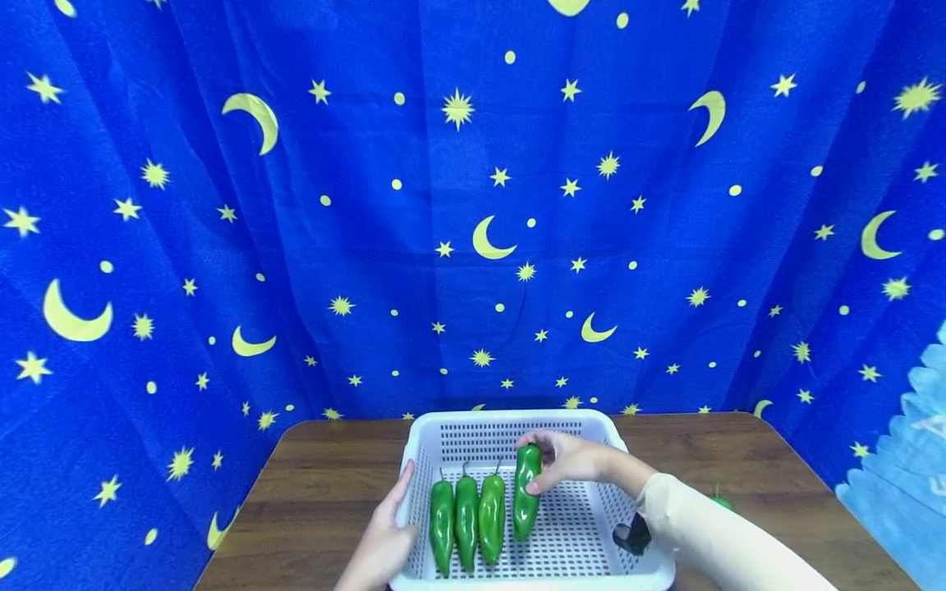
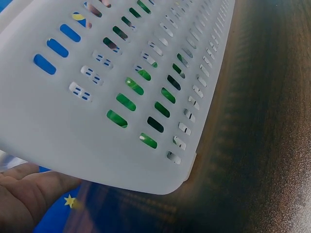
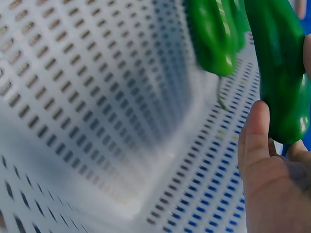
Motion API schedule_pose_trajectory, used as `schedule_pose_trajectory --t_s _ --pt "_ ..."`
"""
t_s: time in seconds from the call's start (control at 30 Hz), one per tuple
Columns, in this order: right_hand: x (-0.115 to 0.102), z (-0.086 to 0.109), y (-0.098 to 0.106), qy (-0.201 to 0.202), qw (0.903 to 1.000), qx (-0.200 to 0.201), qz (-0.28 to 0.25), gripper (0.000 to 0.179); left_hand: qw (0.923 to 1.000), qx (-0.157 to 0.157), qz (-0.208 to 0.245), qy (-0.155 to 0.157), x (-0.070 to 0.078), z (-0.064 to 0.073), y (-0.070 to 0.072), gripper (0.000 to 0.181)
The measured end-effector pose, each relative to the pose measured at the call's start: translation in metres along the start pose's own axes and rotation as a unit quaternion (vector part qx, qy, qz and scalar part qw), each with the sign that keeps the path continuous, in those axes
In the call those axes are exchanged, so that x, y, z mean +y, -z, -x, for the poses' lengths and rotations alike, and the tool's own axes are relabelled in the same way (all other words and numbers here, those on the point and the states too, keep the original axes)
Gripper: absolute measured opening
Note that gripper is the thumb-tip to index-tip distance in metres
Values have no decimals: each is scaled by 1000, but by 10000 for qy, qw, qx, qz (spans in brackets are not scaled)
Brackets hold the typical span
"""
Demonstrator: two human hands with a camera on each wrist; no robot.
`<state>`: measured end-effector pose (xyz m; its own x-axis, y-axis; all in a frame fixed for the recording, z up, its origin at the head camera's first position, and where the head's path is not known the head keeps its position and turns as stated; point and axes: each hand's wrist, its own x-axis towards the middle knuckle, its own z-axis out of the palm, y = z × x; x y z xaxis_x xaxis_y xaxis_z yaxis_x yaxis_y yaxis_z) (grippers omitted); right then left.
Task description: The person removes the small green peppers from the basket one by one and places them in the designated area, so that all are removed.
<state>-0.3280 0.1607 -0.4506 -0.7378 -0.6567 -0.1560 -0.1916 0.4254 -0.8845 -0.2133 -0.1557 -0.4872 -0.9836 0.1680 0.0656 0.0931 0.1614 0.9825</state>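
Observation:
A white perforated basket (image 1: 569, 584) stands on the wooden table, with three long green peppers (image 1: 442, 525) lying side by side in its left half, stems toward the far wall. Just to their right, my right hand (image 1: 565, 460) grips another green pepper (image 1: 525, 501) near its stem end, thumb on one side and fingers on the other. In the right wrist view this pepper (image 3: 282, 73) slants down into the fingers. At the basket's left side is my left hand (image 1: 388, 533), one finger stretched along the outer wall. The left wrist view shows that hand (image 2: 29, 196) at the rim.
On the brown wooden table (image 1: 325, 484), a green piece with a stem (image 1: 720, 499) peeks out beyond the right sleeve. A black wrist camera (image 1: 631, 535) sits by the right forearm, over the basket. Behind the table hangs a blue curtain (image 1: 414, 328) with moons and stars.

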Motion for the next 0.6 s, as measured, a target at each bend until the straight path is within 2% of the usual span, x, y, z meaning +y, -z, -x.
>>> schedule_pose_trajectory --t_s 0.17,0.6 --pt "-8 8 15 81 9998 92 -159 74 10000 -30 4 -20 1 1 0 97" --pt "-20 32 49 172 9994 289 26 74 10000 2 -37 23 0 0 1 97"
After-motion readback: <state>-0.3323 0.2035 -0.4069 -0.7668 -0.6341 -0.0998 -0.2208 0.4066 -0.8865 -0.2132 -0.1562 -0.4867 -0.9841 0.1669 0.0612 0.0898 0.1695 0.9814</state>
